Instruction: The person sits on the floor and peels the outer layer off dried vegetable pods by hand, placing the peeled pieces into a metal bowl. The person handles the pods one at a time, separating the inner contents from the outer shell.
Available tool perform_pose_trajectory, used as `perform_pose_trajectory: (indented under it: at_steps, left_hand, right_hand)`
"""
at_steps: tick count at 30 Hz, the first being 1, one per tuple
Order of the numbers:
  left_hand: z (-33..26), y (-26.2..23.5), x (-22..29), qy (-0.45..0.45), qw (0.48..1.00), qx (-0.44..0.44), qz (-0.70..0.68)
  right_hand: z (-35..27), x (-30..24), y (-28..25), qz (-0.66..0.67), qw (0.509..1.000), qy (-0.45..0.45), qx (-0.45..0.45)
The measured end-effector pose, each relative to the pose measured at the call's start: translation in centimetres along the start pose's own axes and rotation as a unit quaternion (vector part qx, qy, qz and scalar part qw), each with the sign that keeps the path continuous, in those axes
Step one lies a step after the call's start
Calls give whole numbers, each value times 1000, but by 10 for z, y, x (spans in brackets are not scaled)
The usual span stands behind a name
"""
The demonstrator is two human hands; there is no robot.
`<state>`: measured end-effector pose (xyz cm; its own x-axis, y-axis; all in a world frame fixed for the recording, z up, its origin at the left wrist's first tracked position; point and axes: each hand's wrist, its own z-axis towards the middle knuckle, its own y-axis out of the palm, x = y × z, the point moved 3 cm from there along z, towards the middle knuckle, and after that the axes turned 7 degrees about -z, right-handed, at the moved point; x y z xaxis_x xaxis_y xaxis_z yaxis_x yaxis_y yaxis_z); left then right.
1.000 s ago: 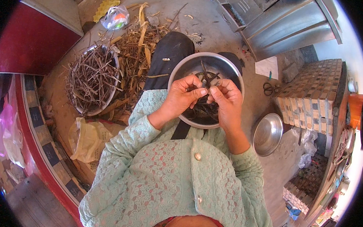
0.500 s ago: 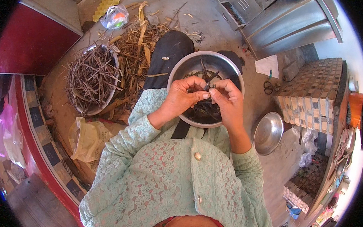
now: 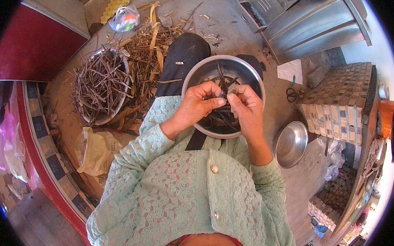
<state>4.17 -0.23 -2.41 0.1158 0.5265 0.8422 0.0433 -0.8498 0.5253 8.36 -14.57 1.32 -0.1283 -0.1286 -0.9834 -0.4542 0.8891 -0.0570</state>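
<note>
A round steel bowl [image 3: 194, 78] rests in my lap between my knees, with dark, dry, pod-like pieces [image 3: 219, 120] in it. Over the bowl, my left hand [image 3: 197, 106] pinches a dark, dry pod [image 3: 225, 85] between thumb and fingers. My right hand [image 3: 248, 109] closes on the same pod from the other side, its thumb beside the left fingertips. The pod's upper end splays out above my fingers. What lies right under the fingertips is hidden.
At the left stands a basin [image 3: 128, 66] heaped with thin brown stalks [image 3: 98, 84], beside a loose pile [image 3: 142, 66] on the floor. An empty steel basin [image 3: 291, 145] lies right, near scissors [image 3: 292, 95] and a brick structure [image 3: 336, 103]. A plastic bag [image 3: 95, 151] sits lower left.
My fingertips have shifted slightly around the pod, the right thumb tilting more upright. Both hands stay over the bowl; everything else looks the same.
</note>
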Motion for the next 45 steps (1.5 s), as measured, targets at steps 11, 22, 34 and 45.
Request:
perform_pose_trajectory:
  at_steps: [11, 22, 34, 45]
  left_hand:
    - [0, -3, -1, -22, 999, 1, -23]
    - [1, 0, -1, -36, 998, 10, -60]
    - [1, -2, -4, -64, 998, -13, -25]
    - [0, -3, -3, -106, 991, -41, -76]
  right_hand:
    - [6, 4, -6, 119, 993, -5, 2]
    - [8, 11, -3, 103, 995, -8, 6]
    - [5, 7, 4, 57, 998, -34, -22]
    - [6, 9, 6, 79, 995, -15, -51]
